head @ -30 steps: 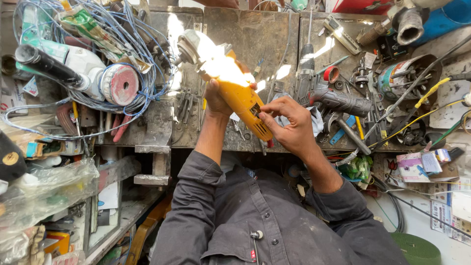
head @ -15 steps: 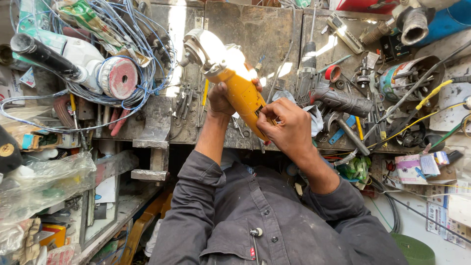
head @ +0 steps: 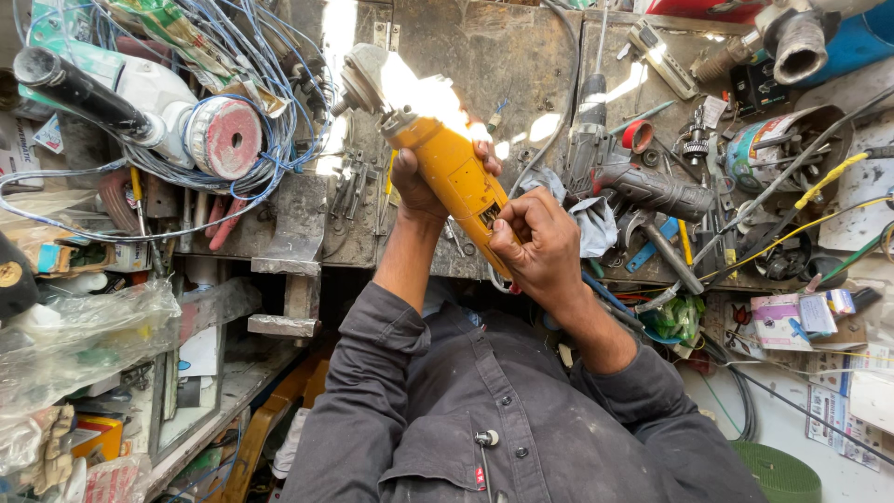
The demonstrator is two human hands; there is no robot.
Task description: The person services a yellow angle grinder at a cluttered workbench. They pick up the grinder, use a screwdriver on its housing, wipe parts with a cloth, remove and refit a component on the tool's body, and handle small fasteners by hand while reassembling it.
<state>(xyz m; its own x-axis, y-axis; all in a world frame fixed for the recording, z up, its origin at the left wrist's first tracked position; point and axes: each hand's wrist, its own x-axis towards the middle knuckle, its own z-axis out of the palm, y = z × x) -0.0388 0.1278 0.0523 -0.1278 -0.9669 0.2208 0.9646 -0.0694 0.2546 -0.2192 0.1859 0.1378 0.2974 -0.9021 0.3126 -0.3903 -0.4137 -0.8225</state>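
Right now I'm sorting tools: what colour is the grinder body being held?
Yellow-orange grinder body, head view.

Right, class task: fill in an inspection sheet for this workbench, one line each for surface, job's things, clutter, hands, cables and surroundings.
Surface: worn metal workbench, scratched, sunlit in patches.
Job's things: yellow angle grinder, held above the bench, disc end pointing away.
Clutter: grey power tool, white grinder with pink disc, red tape roll, tin of parts, loose spanners.
Hands: left hand wraps the grinder body; right hand closed at its rear end.
Cables: blue wire tangle; yellow wires at right.
Surroundings: plastic bags on shelves, green basket.
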